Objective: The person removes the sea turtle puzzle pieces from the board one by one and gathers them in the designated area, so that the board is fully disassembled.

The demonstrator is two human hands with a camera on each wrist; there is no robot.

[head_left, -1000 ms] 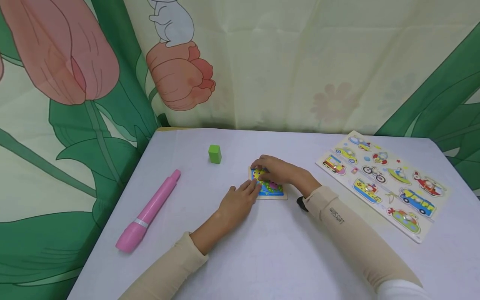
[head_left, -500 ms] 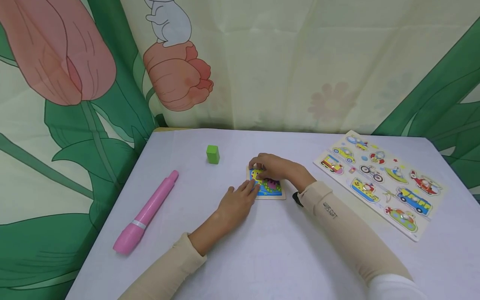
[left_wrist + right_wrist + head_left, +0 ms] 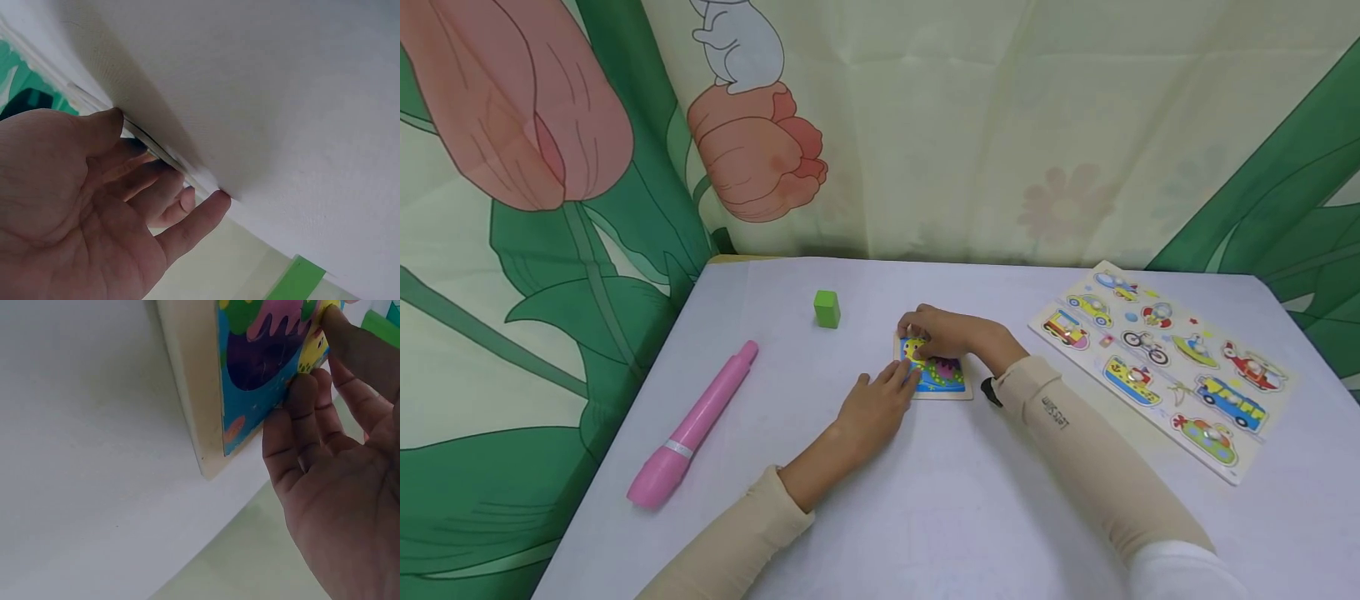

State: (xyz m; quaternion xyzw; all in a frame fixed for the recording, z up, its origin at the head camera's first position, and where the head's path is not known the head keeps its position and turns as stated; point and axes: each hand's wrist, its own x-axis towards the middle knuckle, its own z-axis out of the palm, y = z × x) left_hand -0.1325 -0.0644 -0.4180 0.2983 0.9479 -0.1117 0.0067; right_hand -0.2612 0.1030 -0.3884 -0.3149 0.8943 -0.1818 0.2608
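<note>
A small wooden-framed jigsaw puzzle (image 3: 943, 385) with a blue sea picture lies mid-table. My left hand (image 3: 874, 410) rests at its left side, fingers extended, fingertips on the edge; in the left wrist view, the left hand (image 3: 112, 200) touches the thin board edge. Over the far left corner, my right hand (image 3: 951, 331) bends its fingers and pinches a yellow puzzle piece (image 3: 913, 347) between thumb and fingers. The right wrist view has the right hand (image 3: 337, 437) with its thumb on the yellow part and fingers at the frame's border. The hand hides part of the picture.
A green block (image 3: 827, 309) stands behind and left of the puzzle. Farther left lies a pink wand-like stick (image 3: 692, 429). A large peg puzzle board (image 3: 1165, 367) with vehicle pictures lies at right. Behind the white table (image 3: 925, 517) hangs a printed curtain (image 3: 940, 133).
The right wrist has risen slightly and shifted a little left, with its fingers still at the puzzle's far left corner. The left hand and the other things stay in place.
</note>
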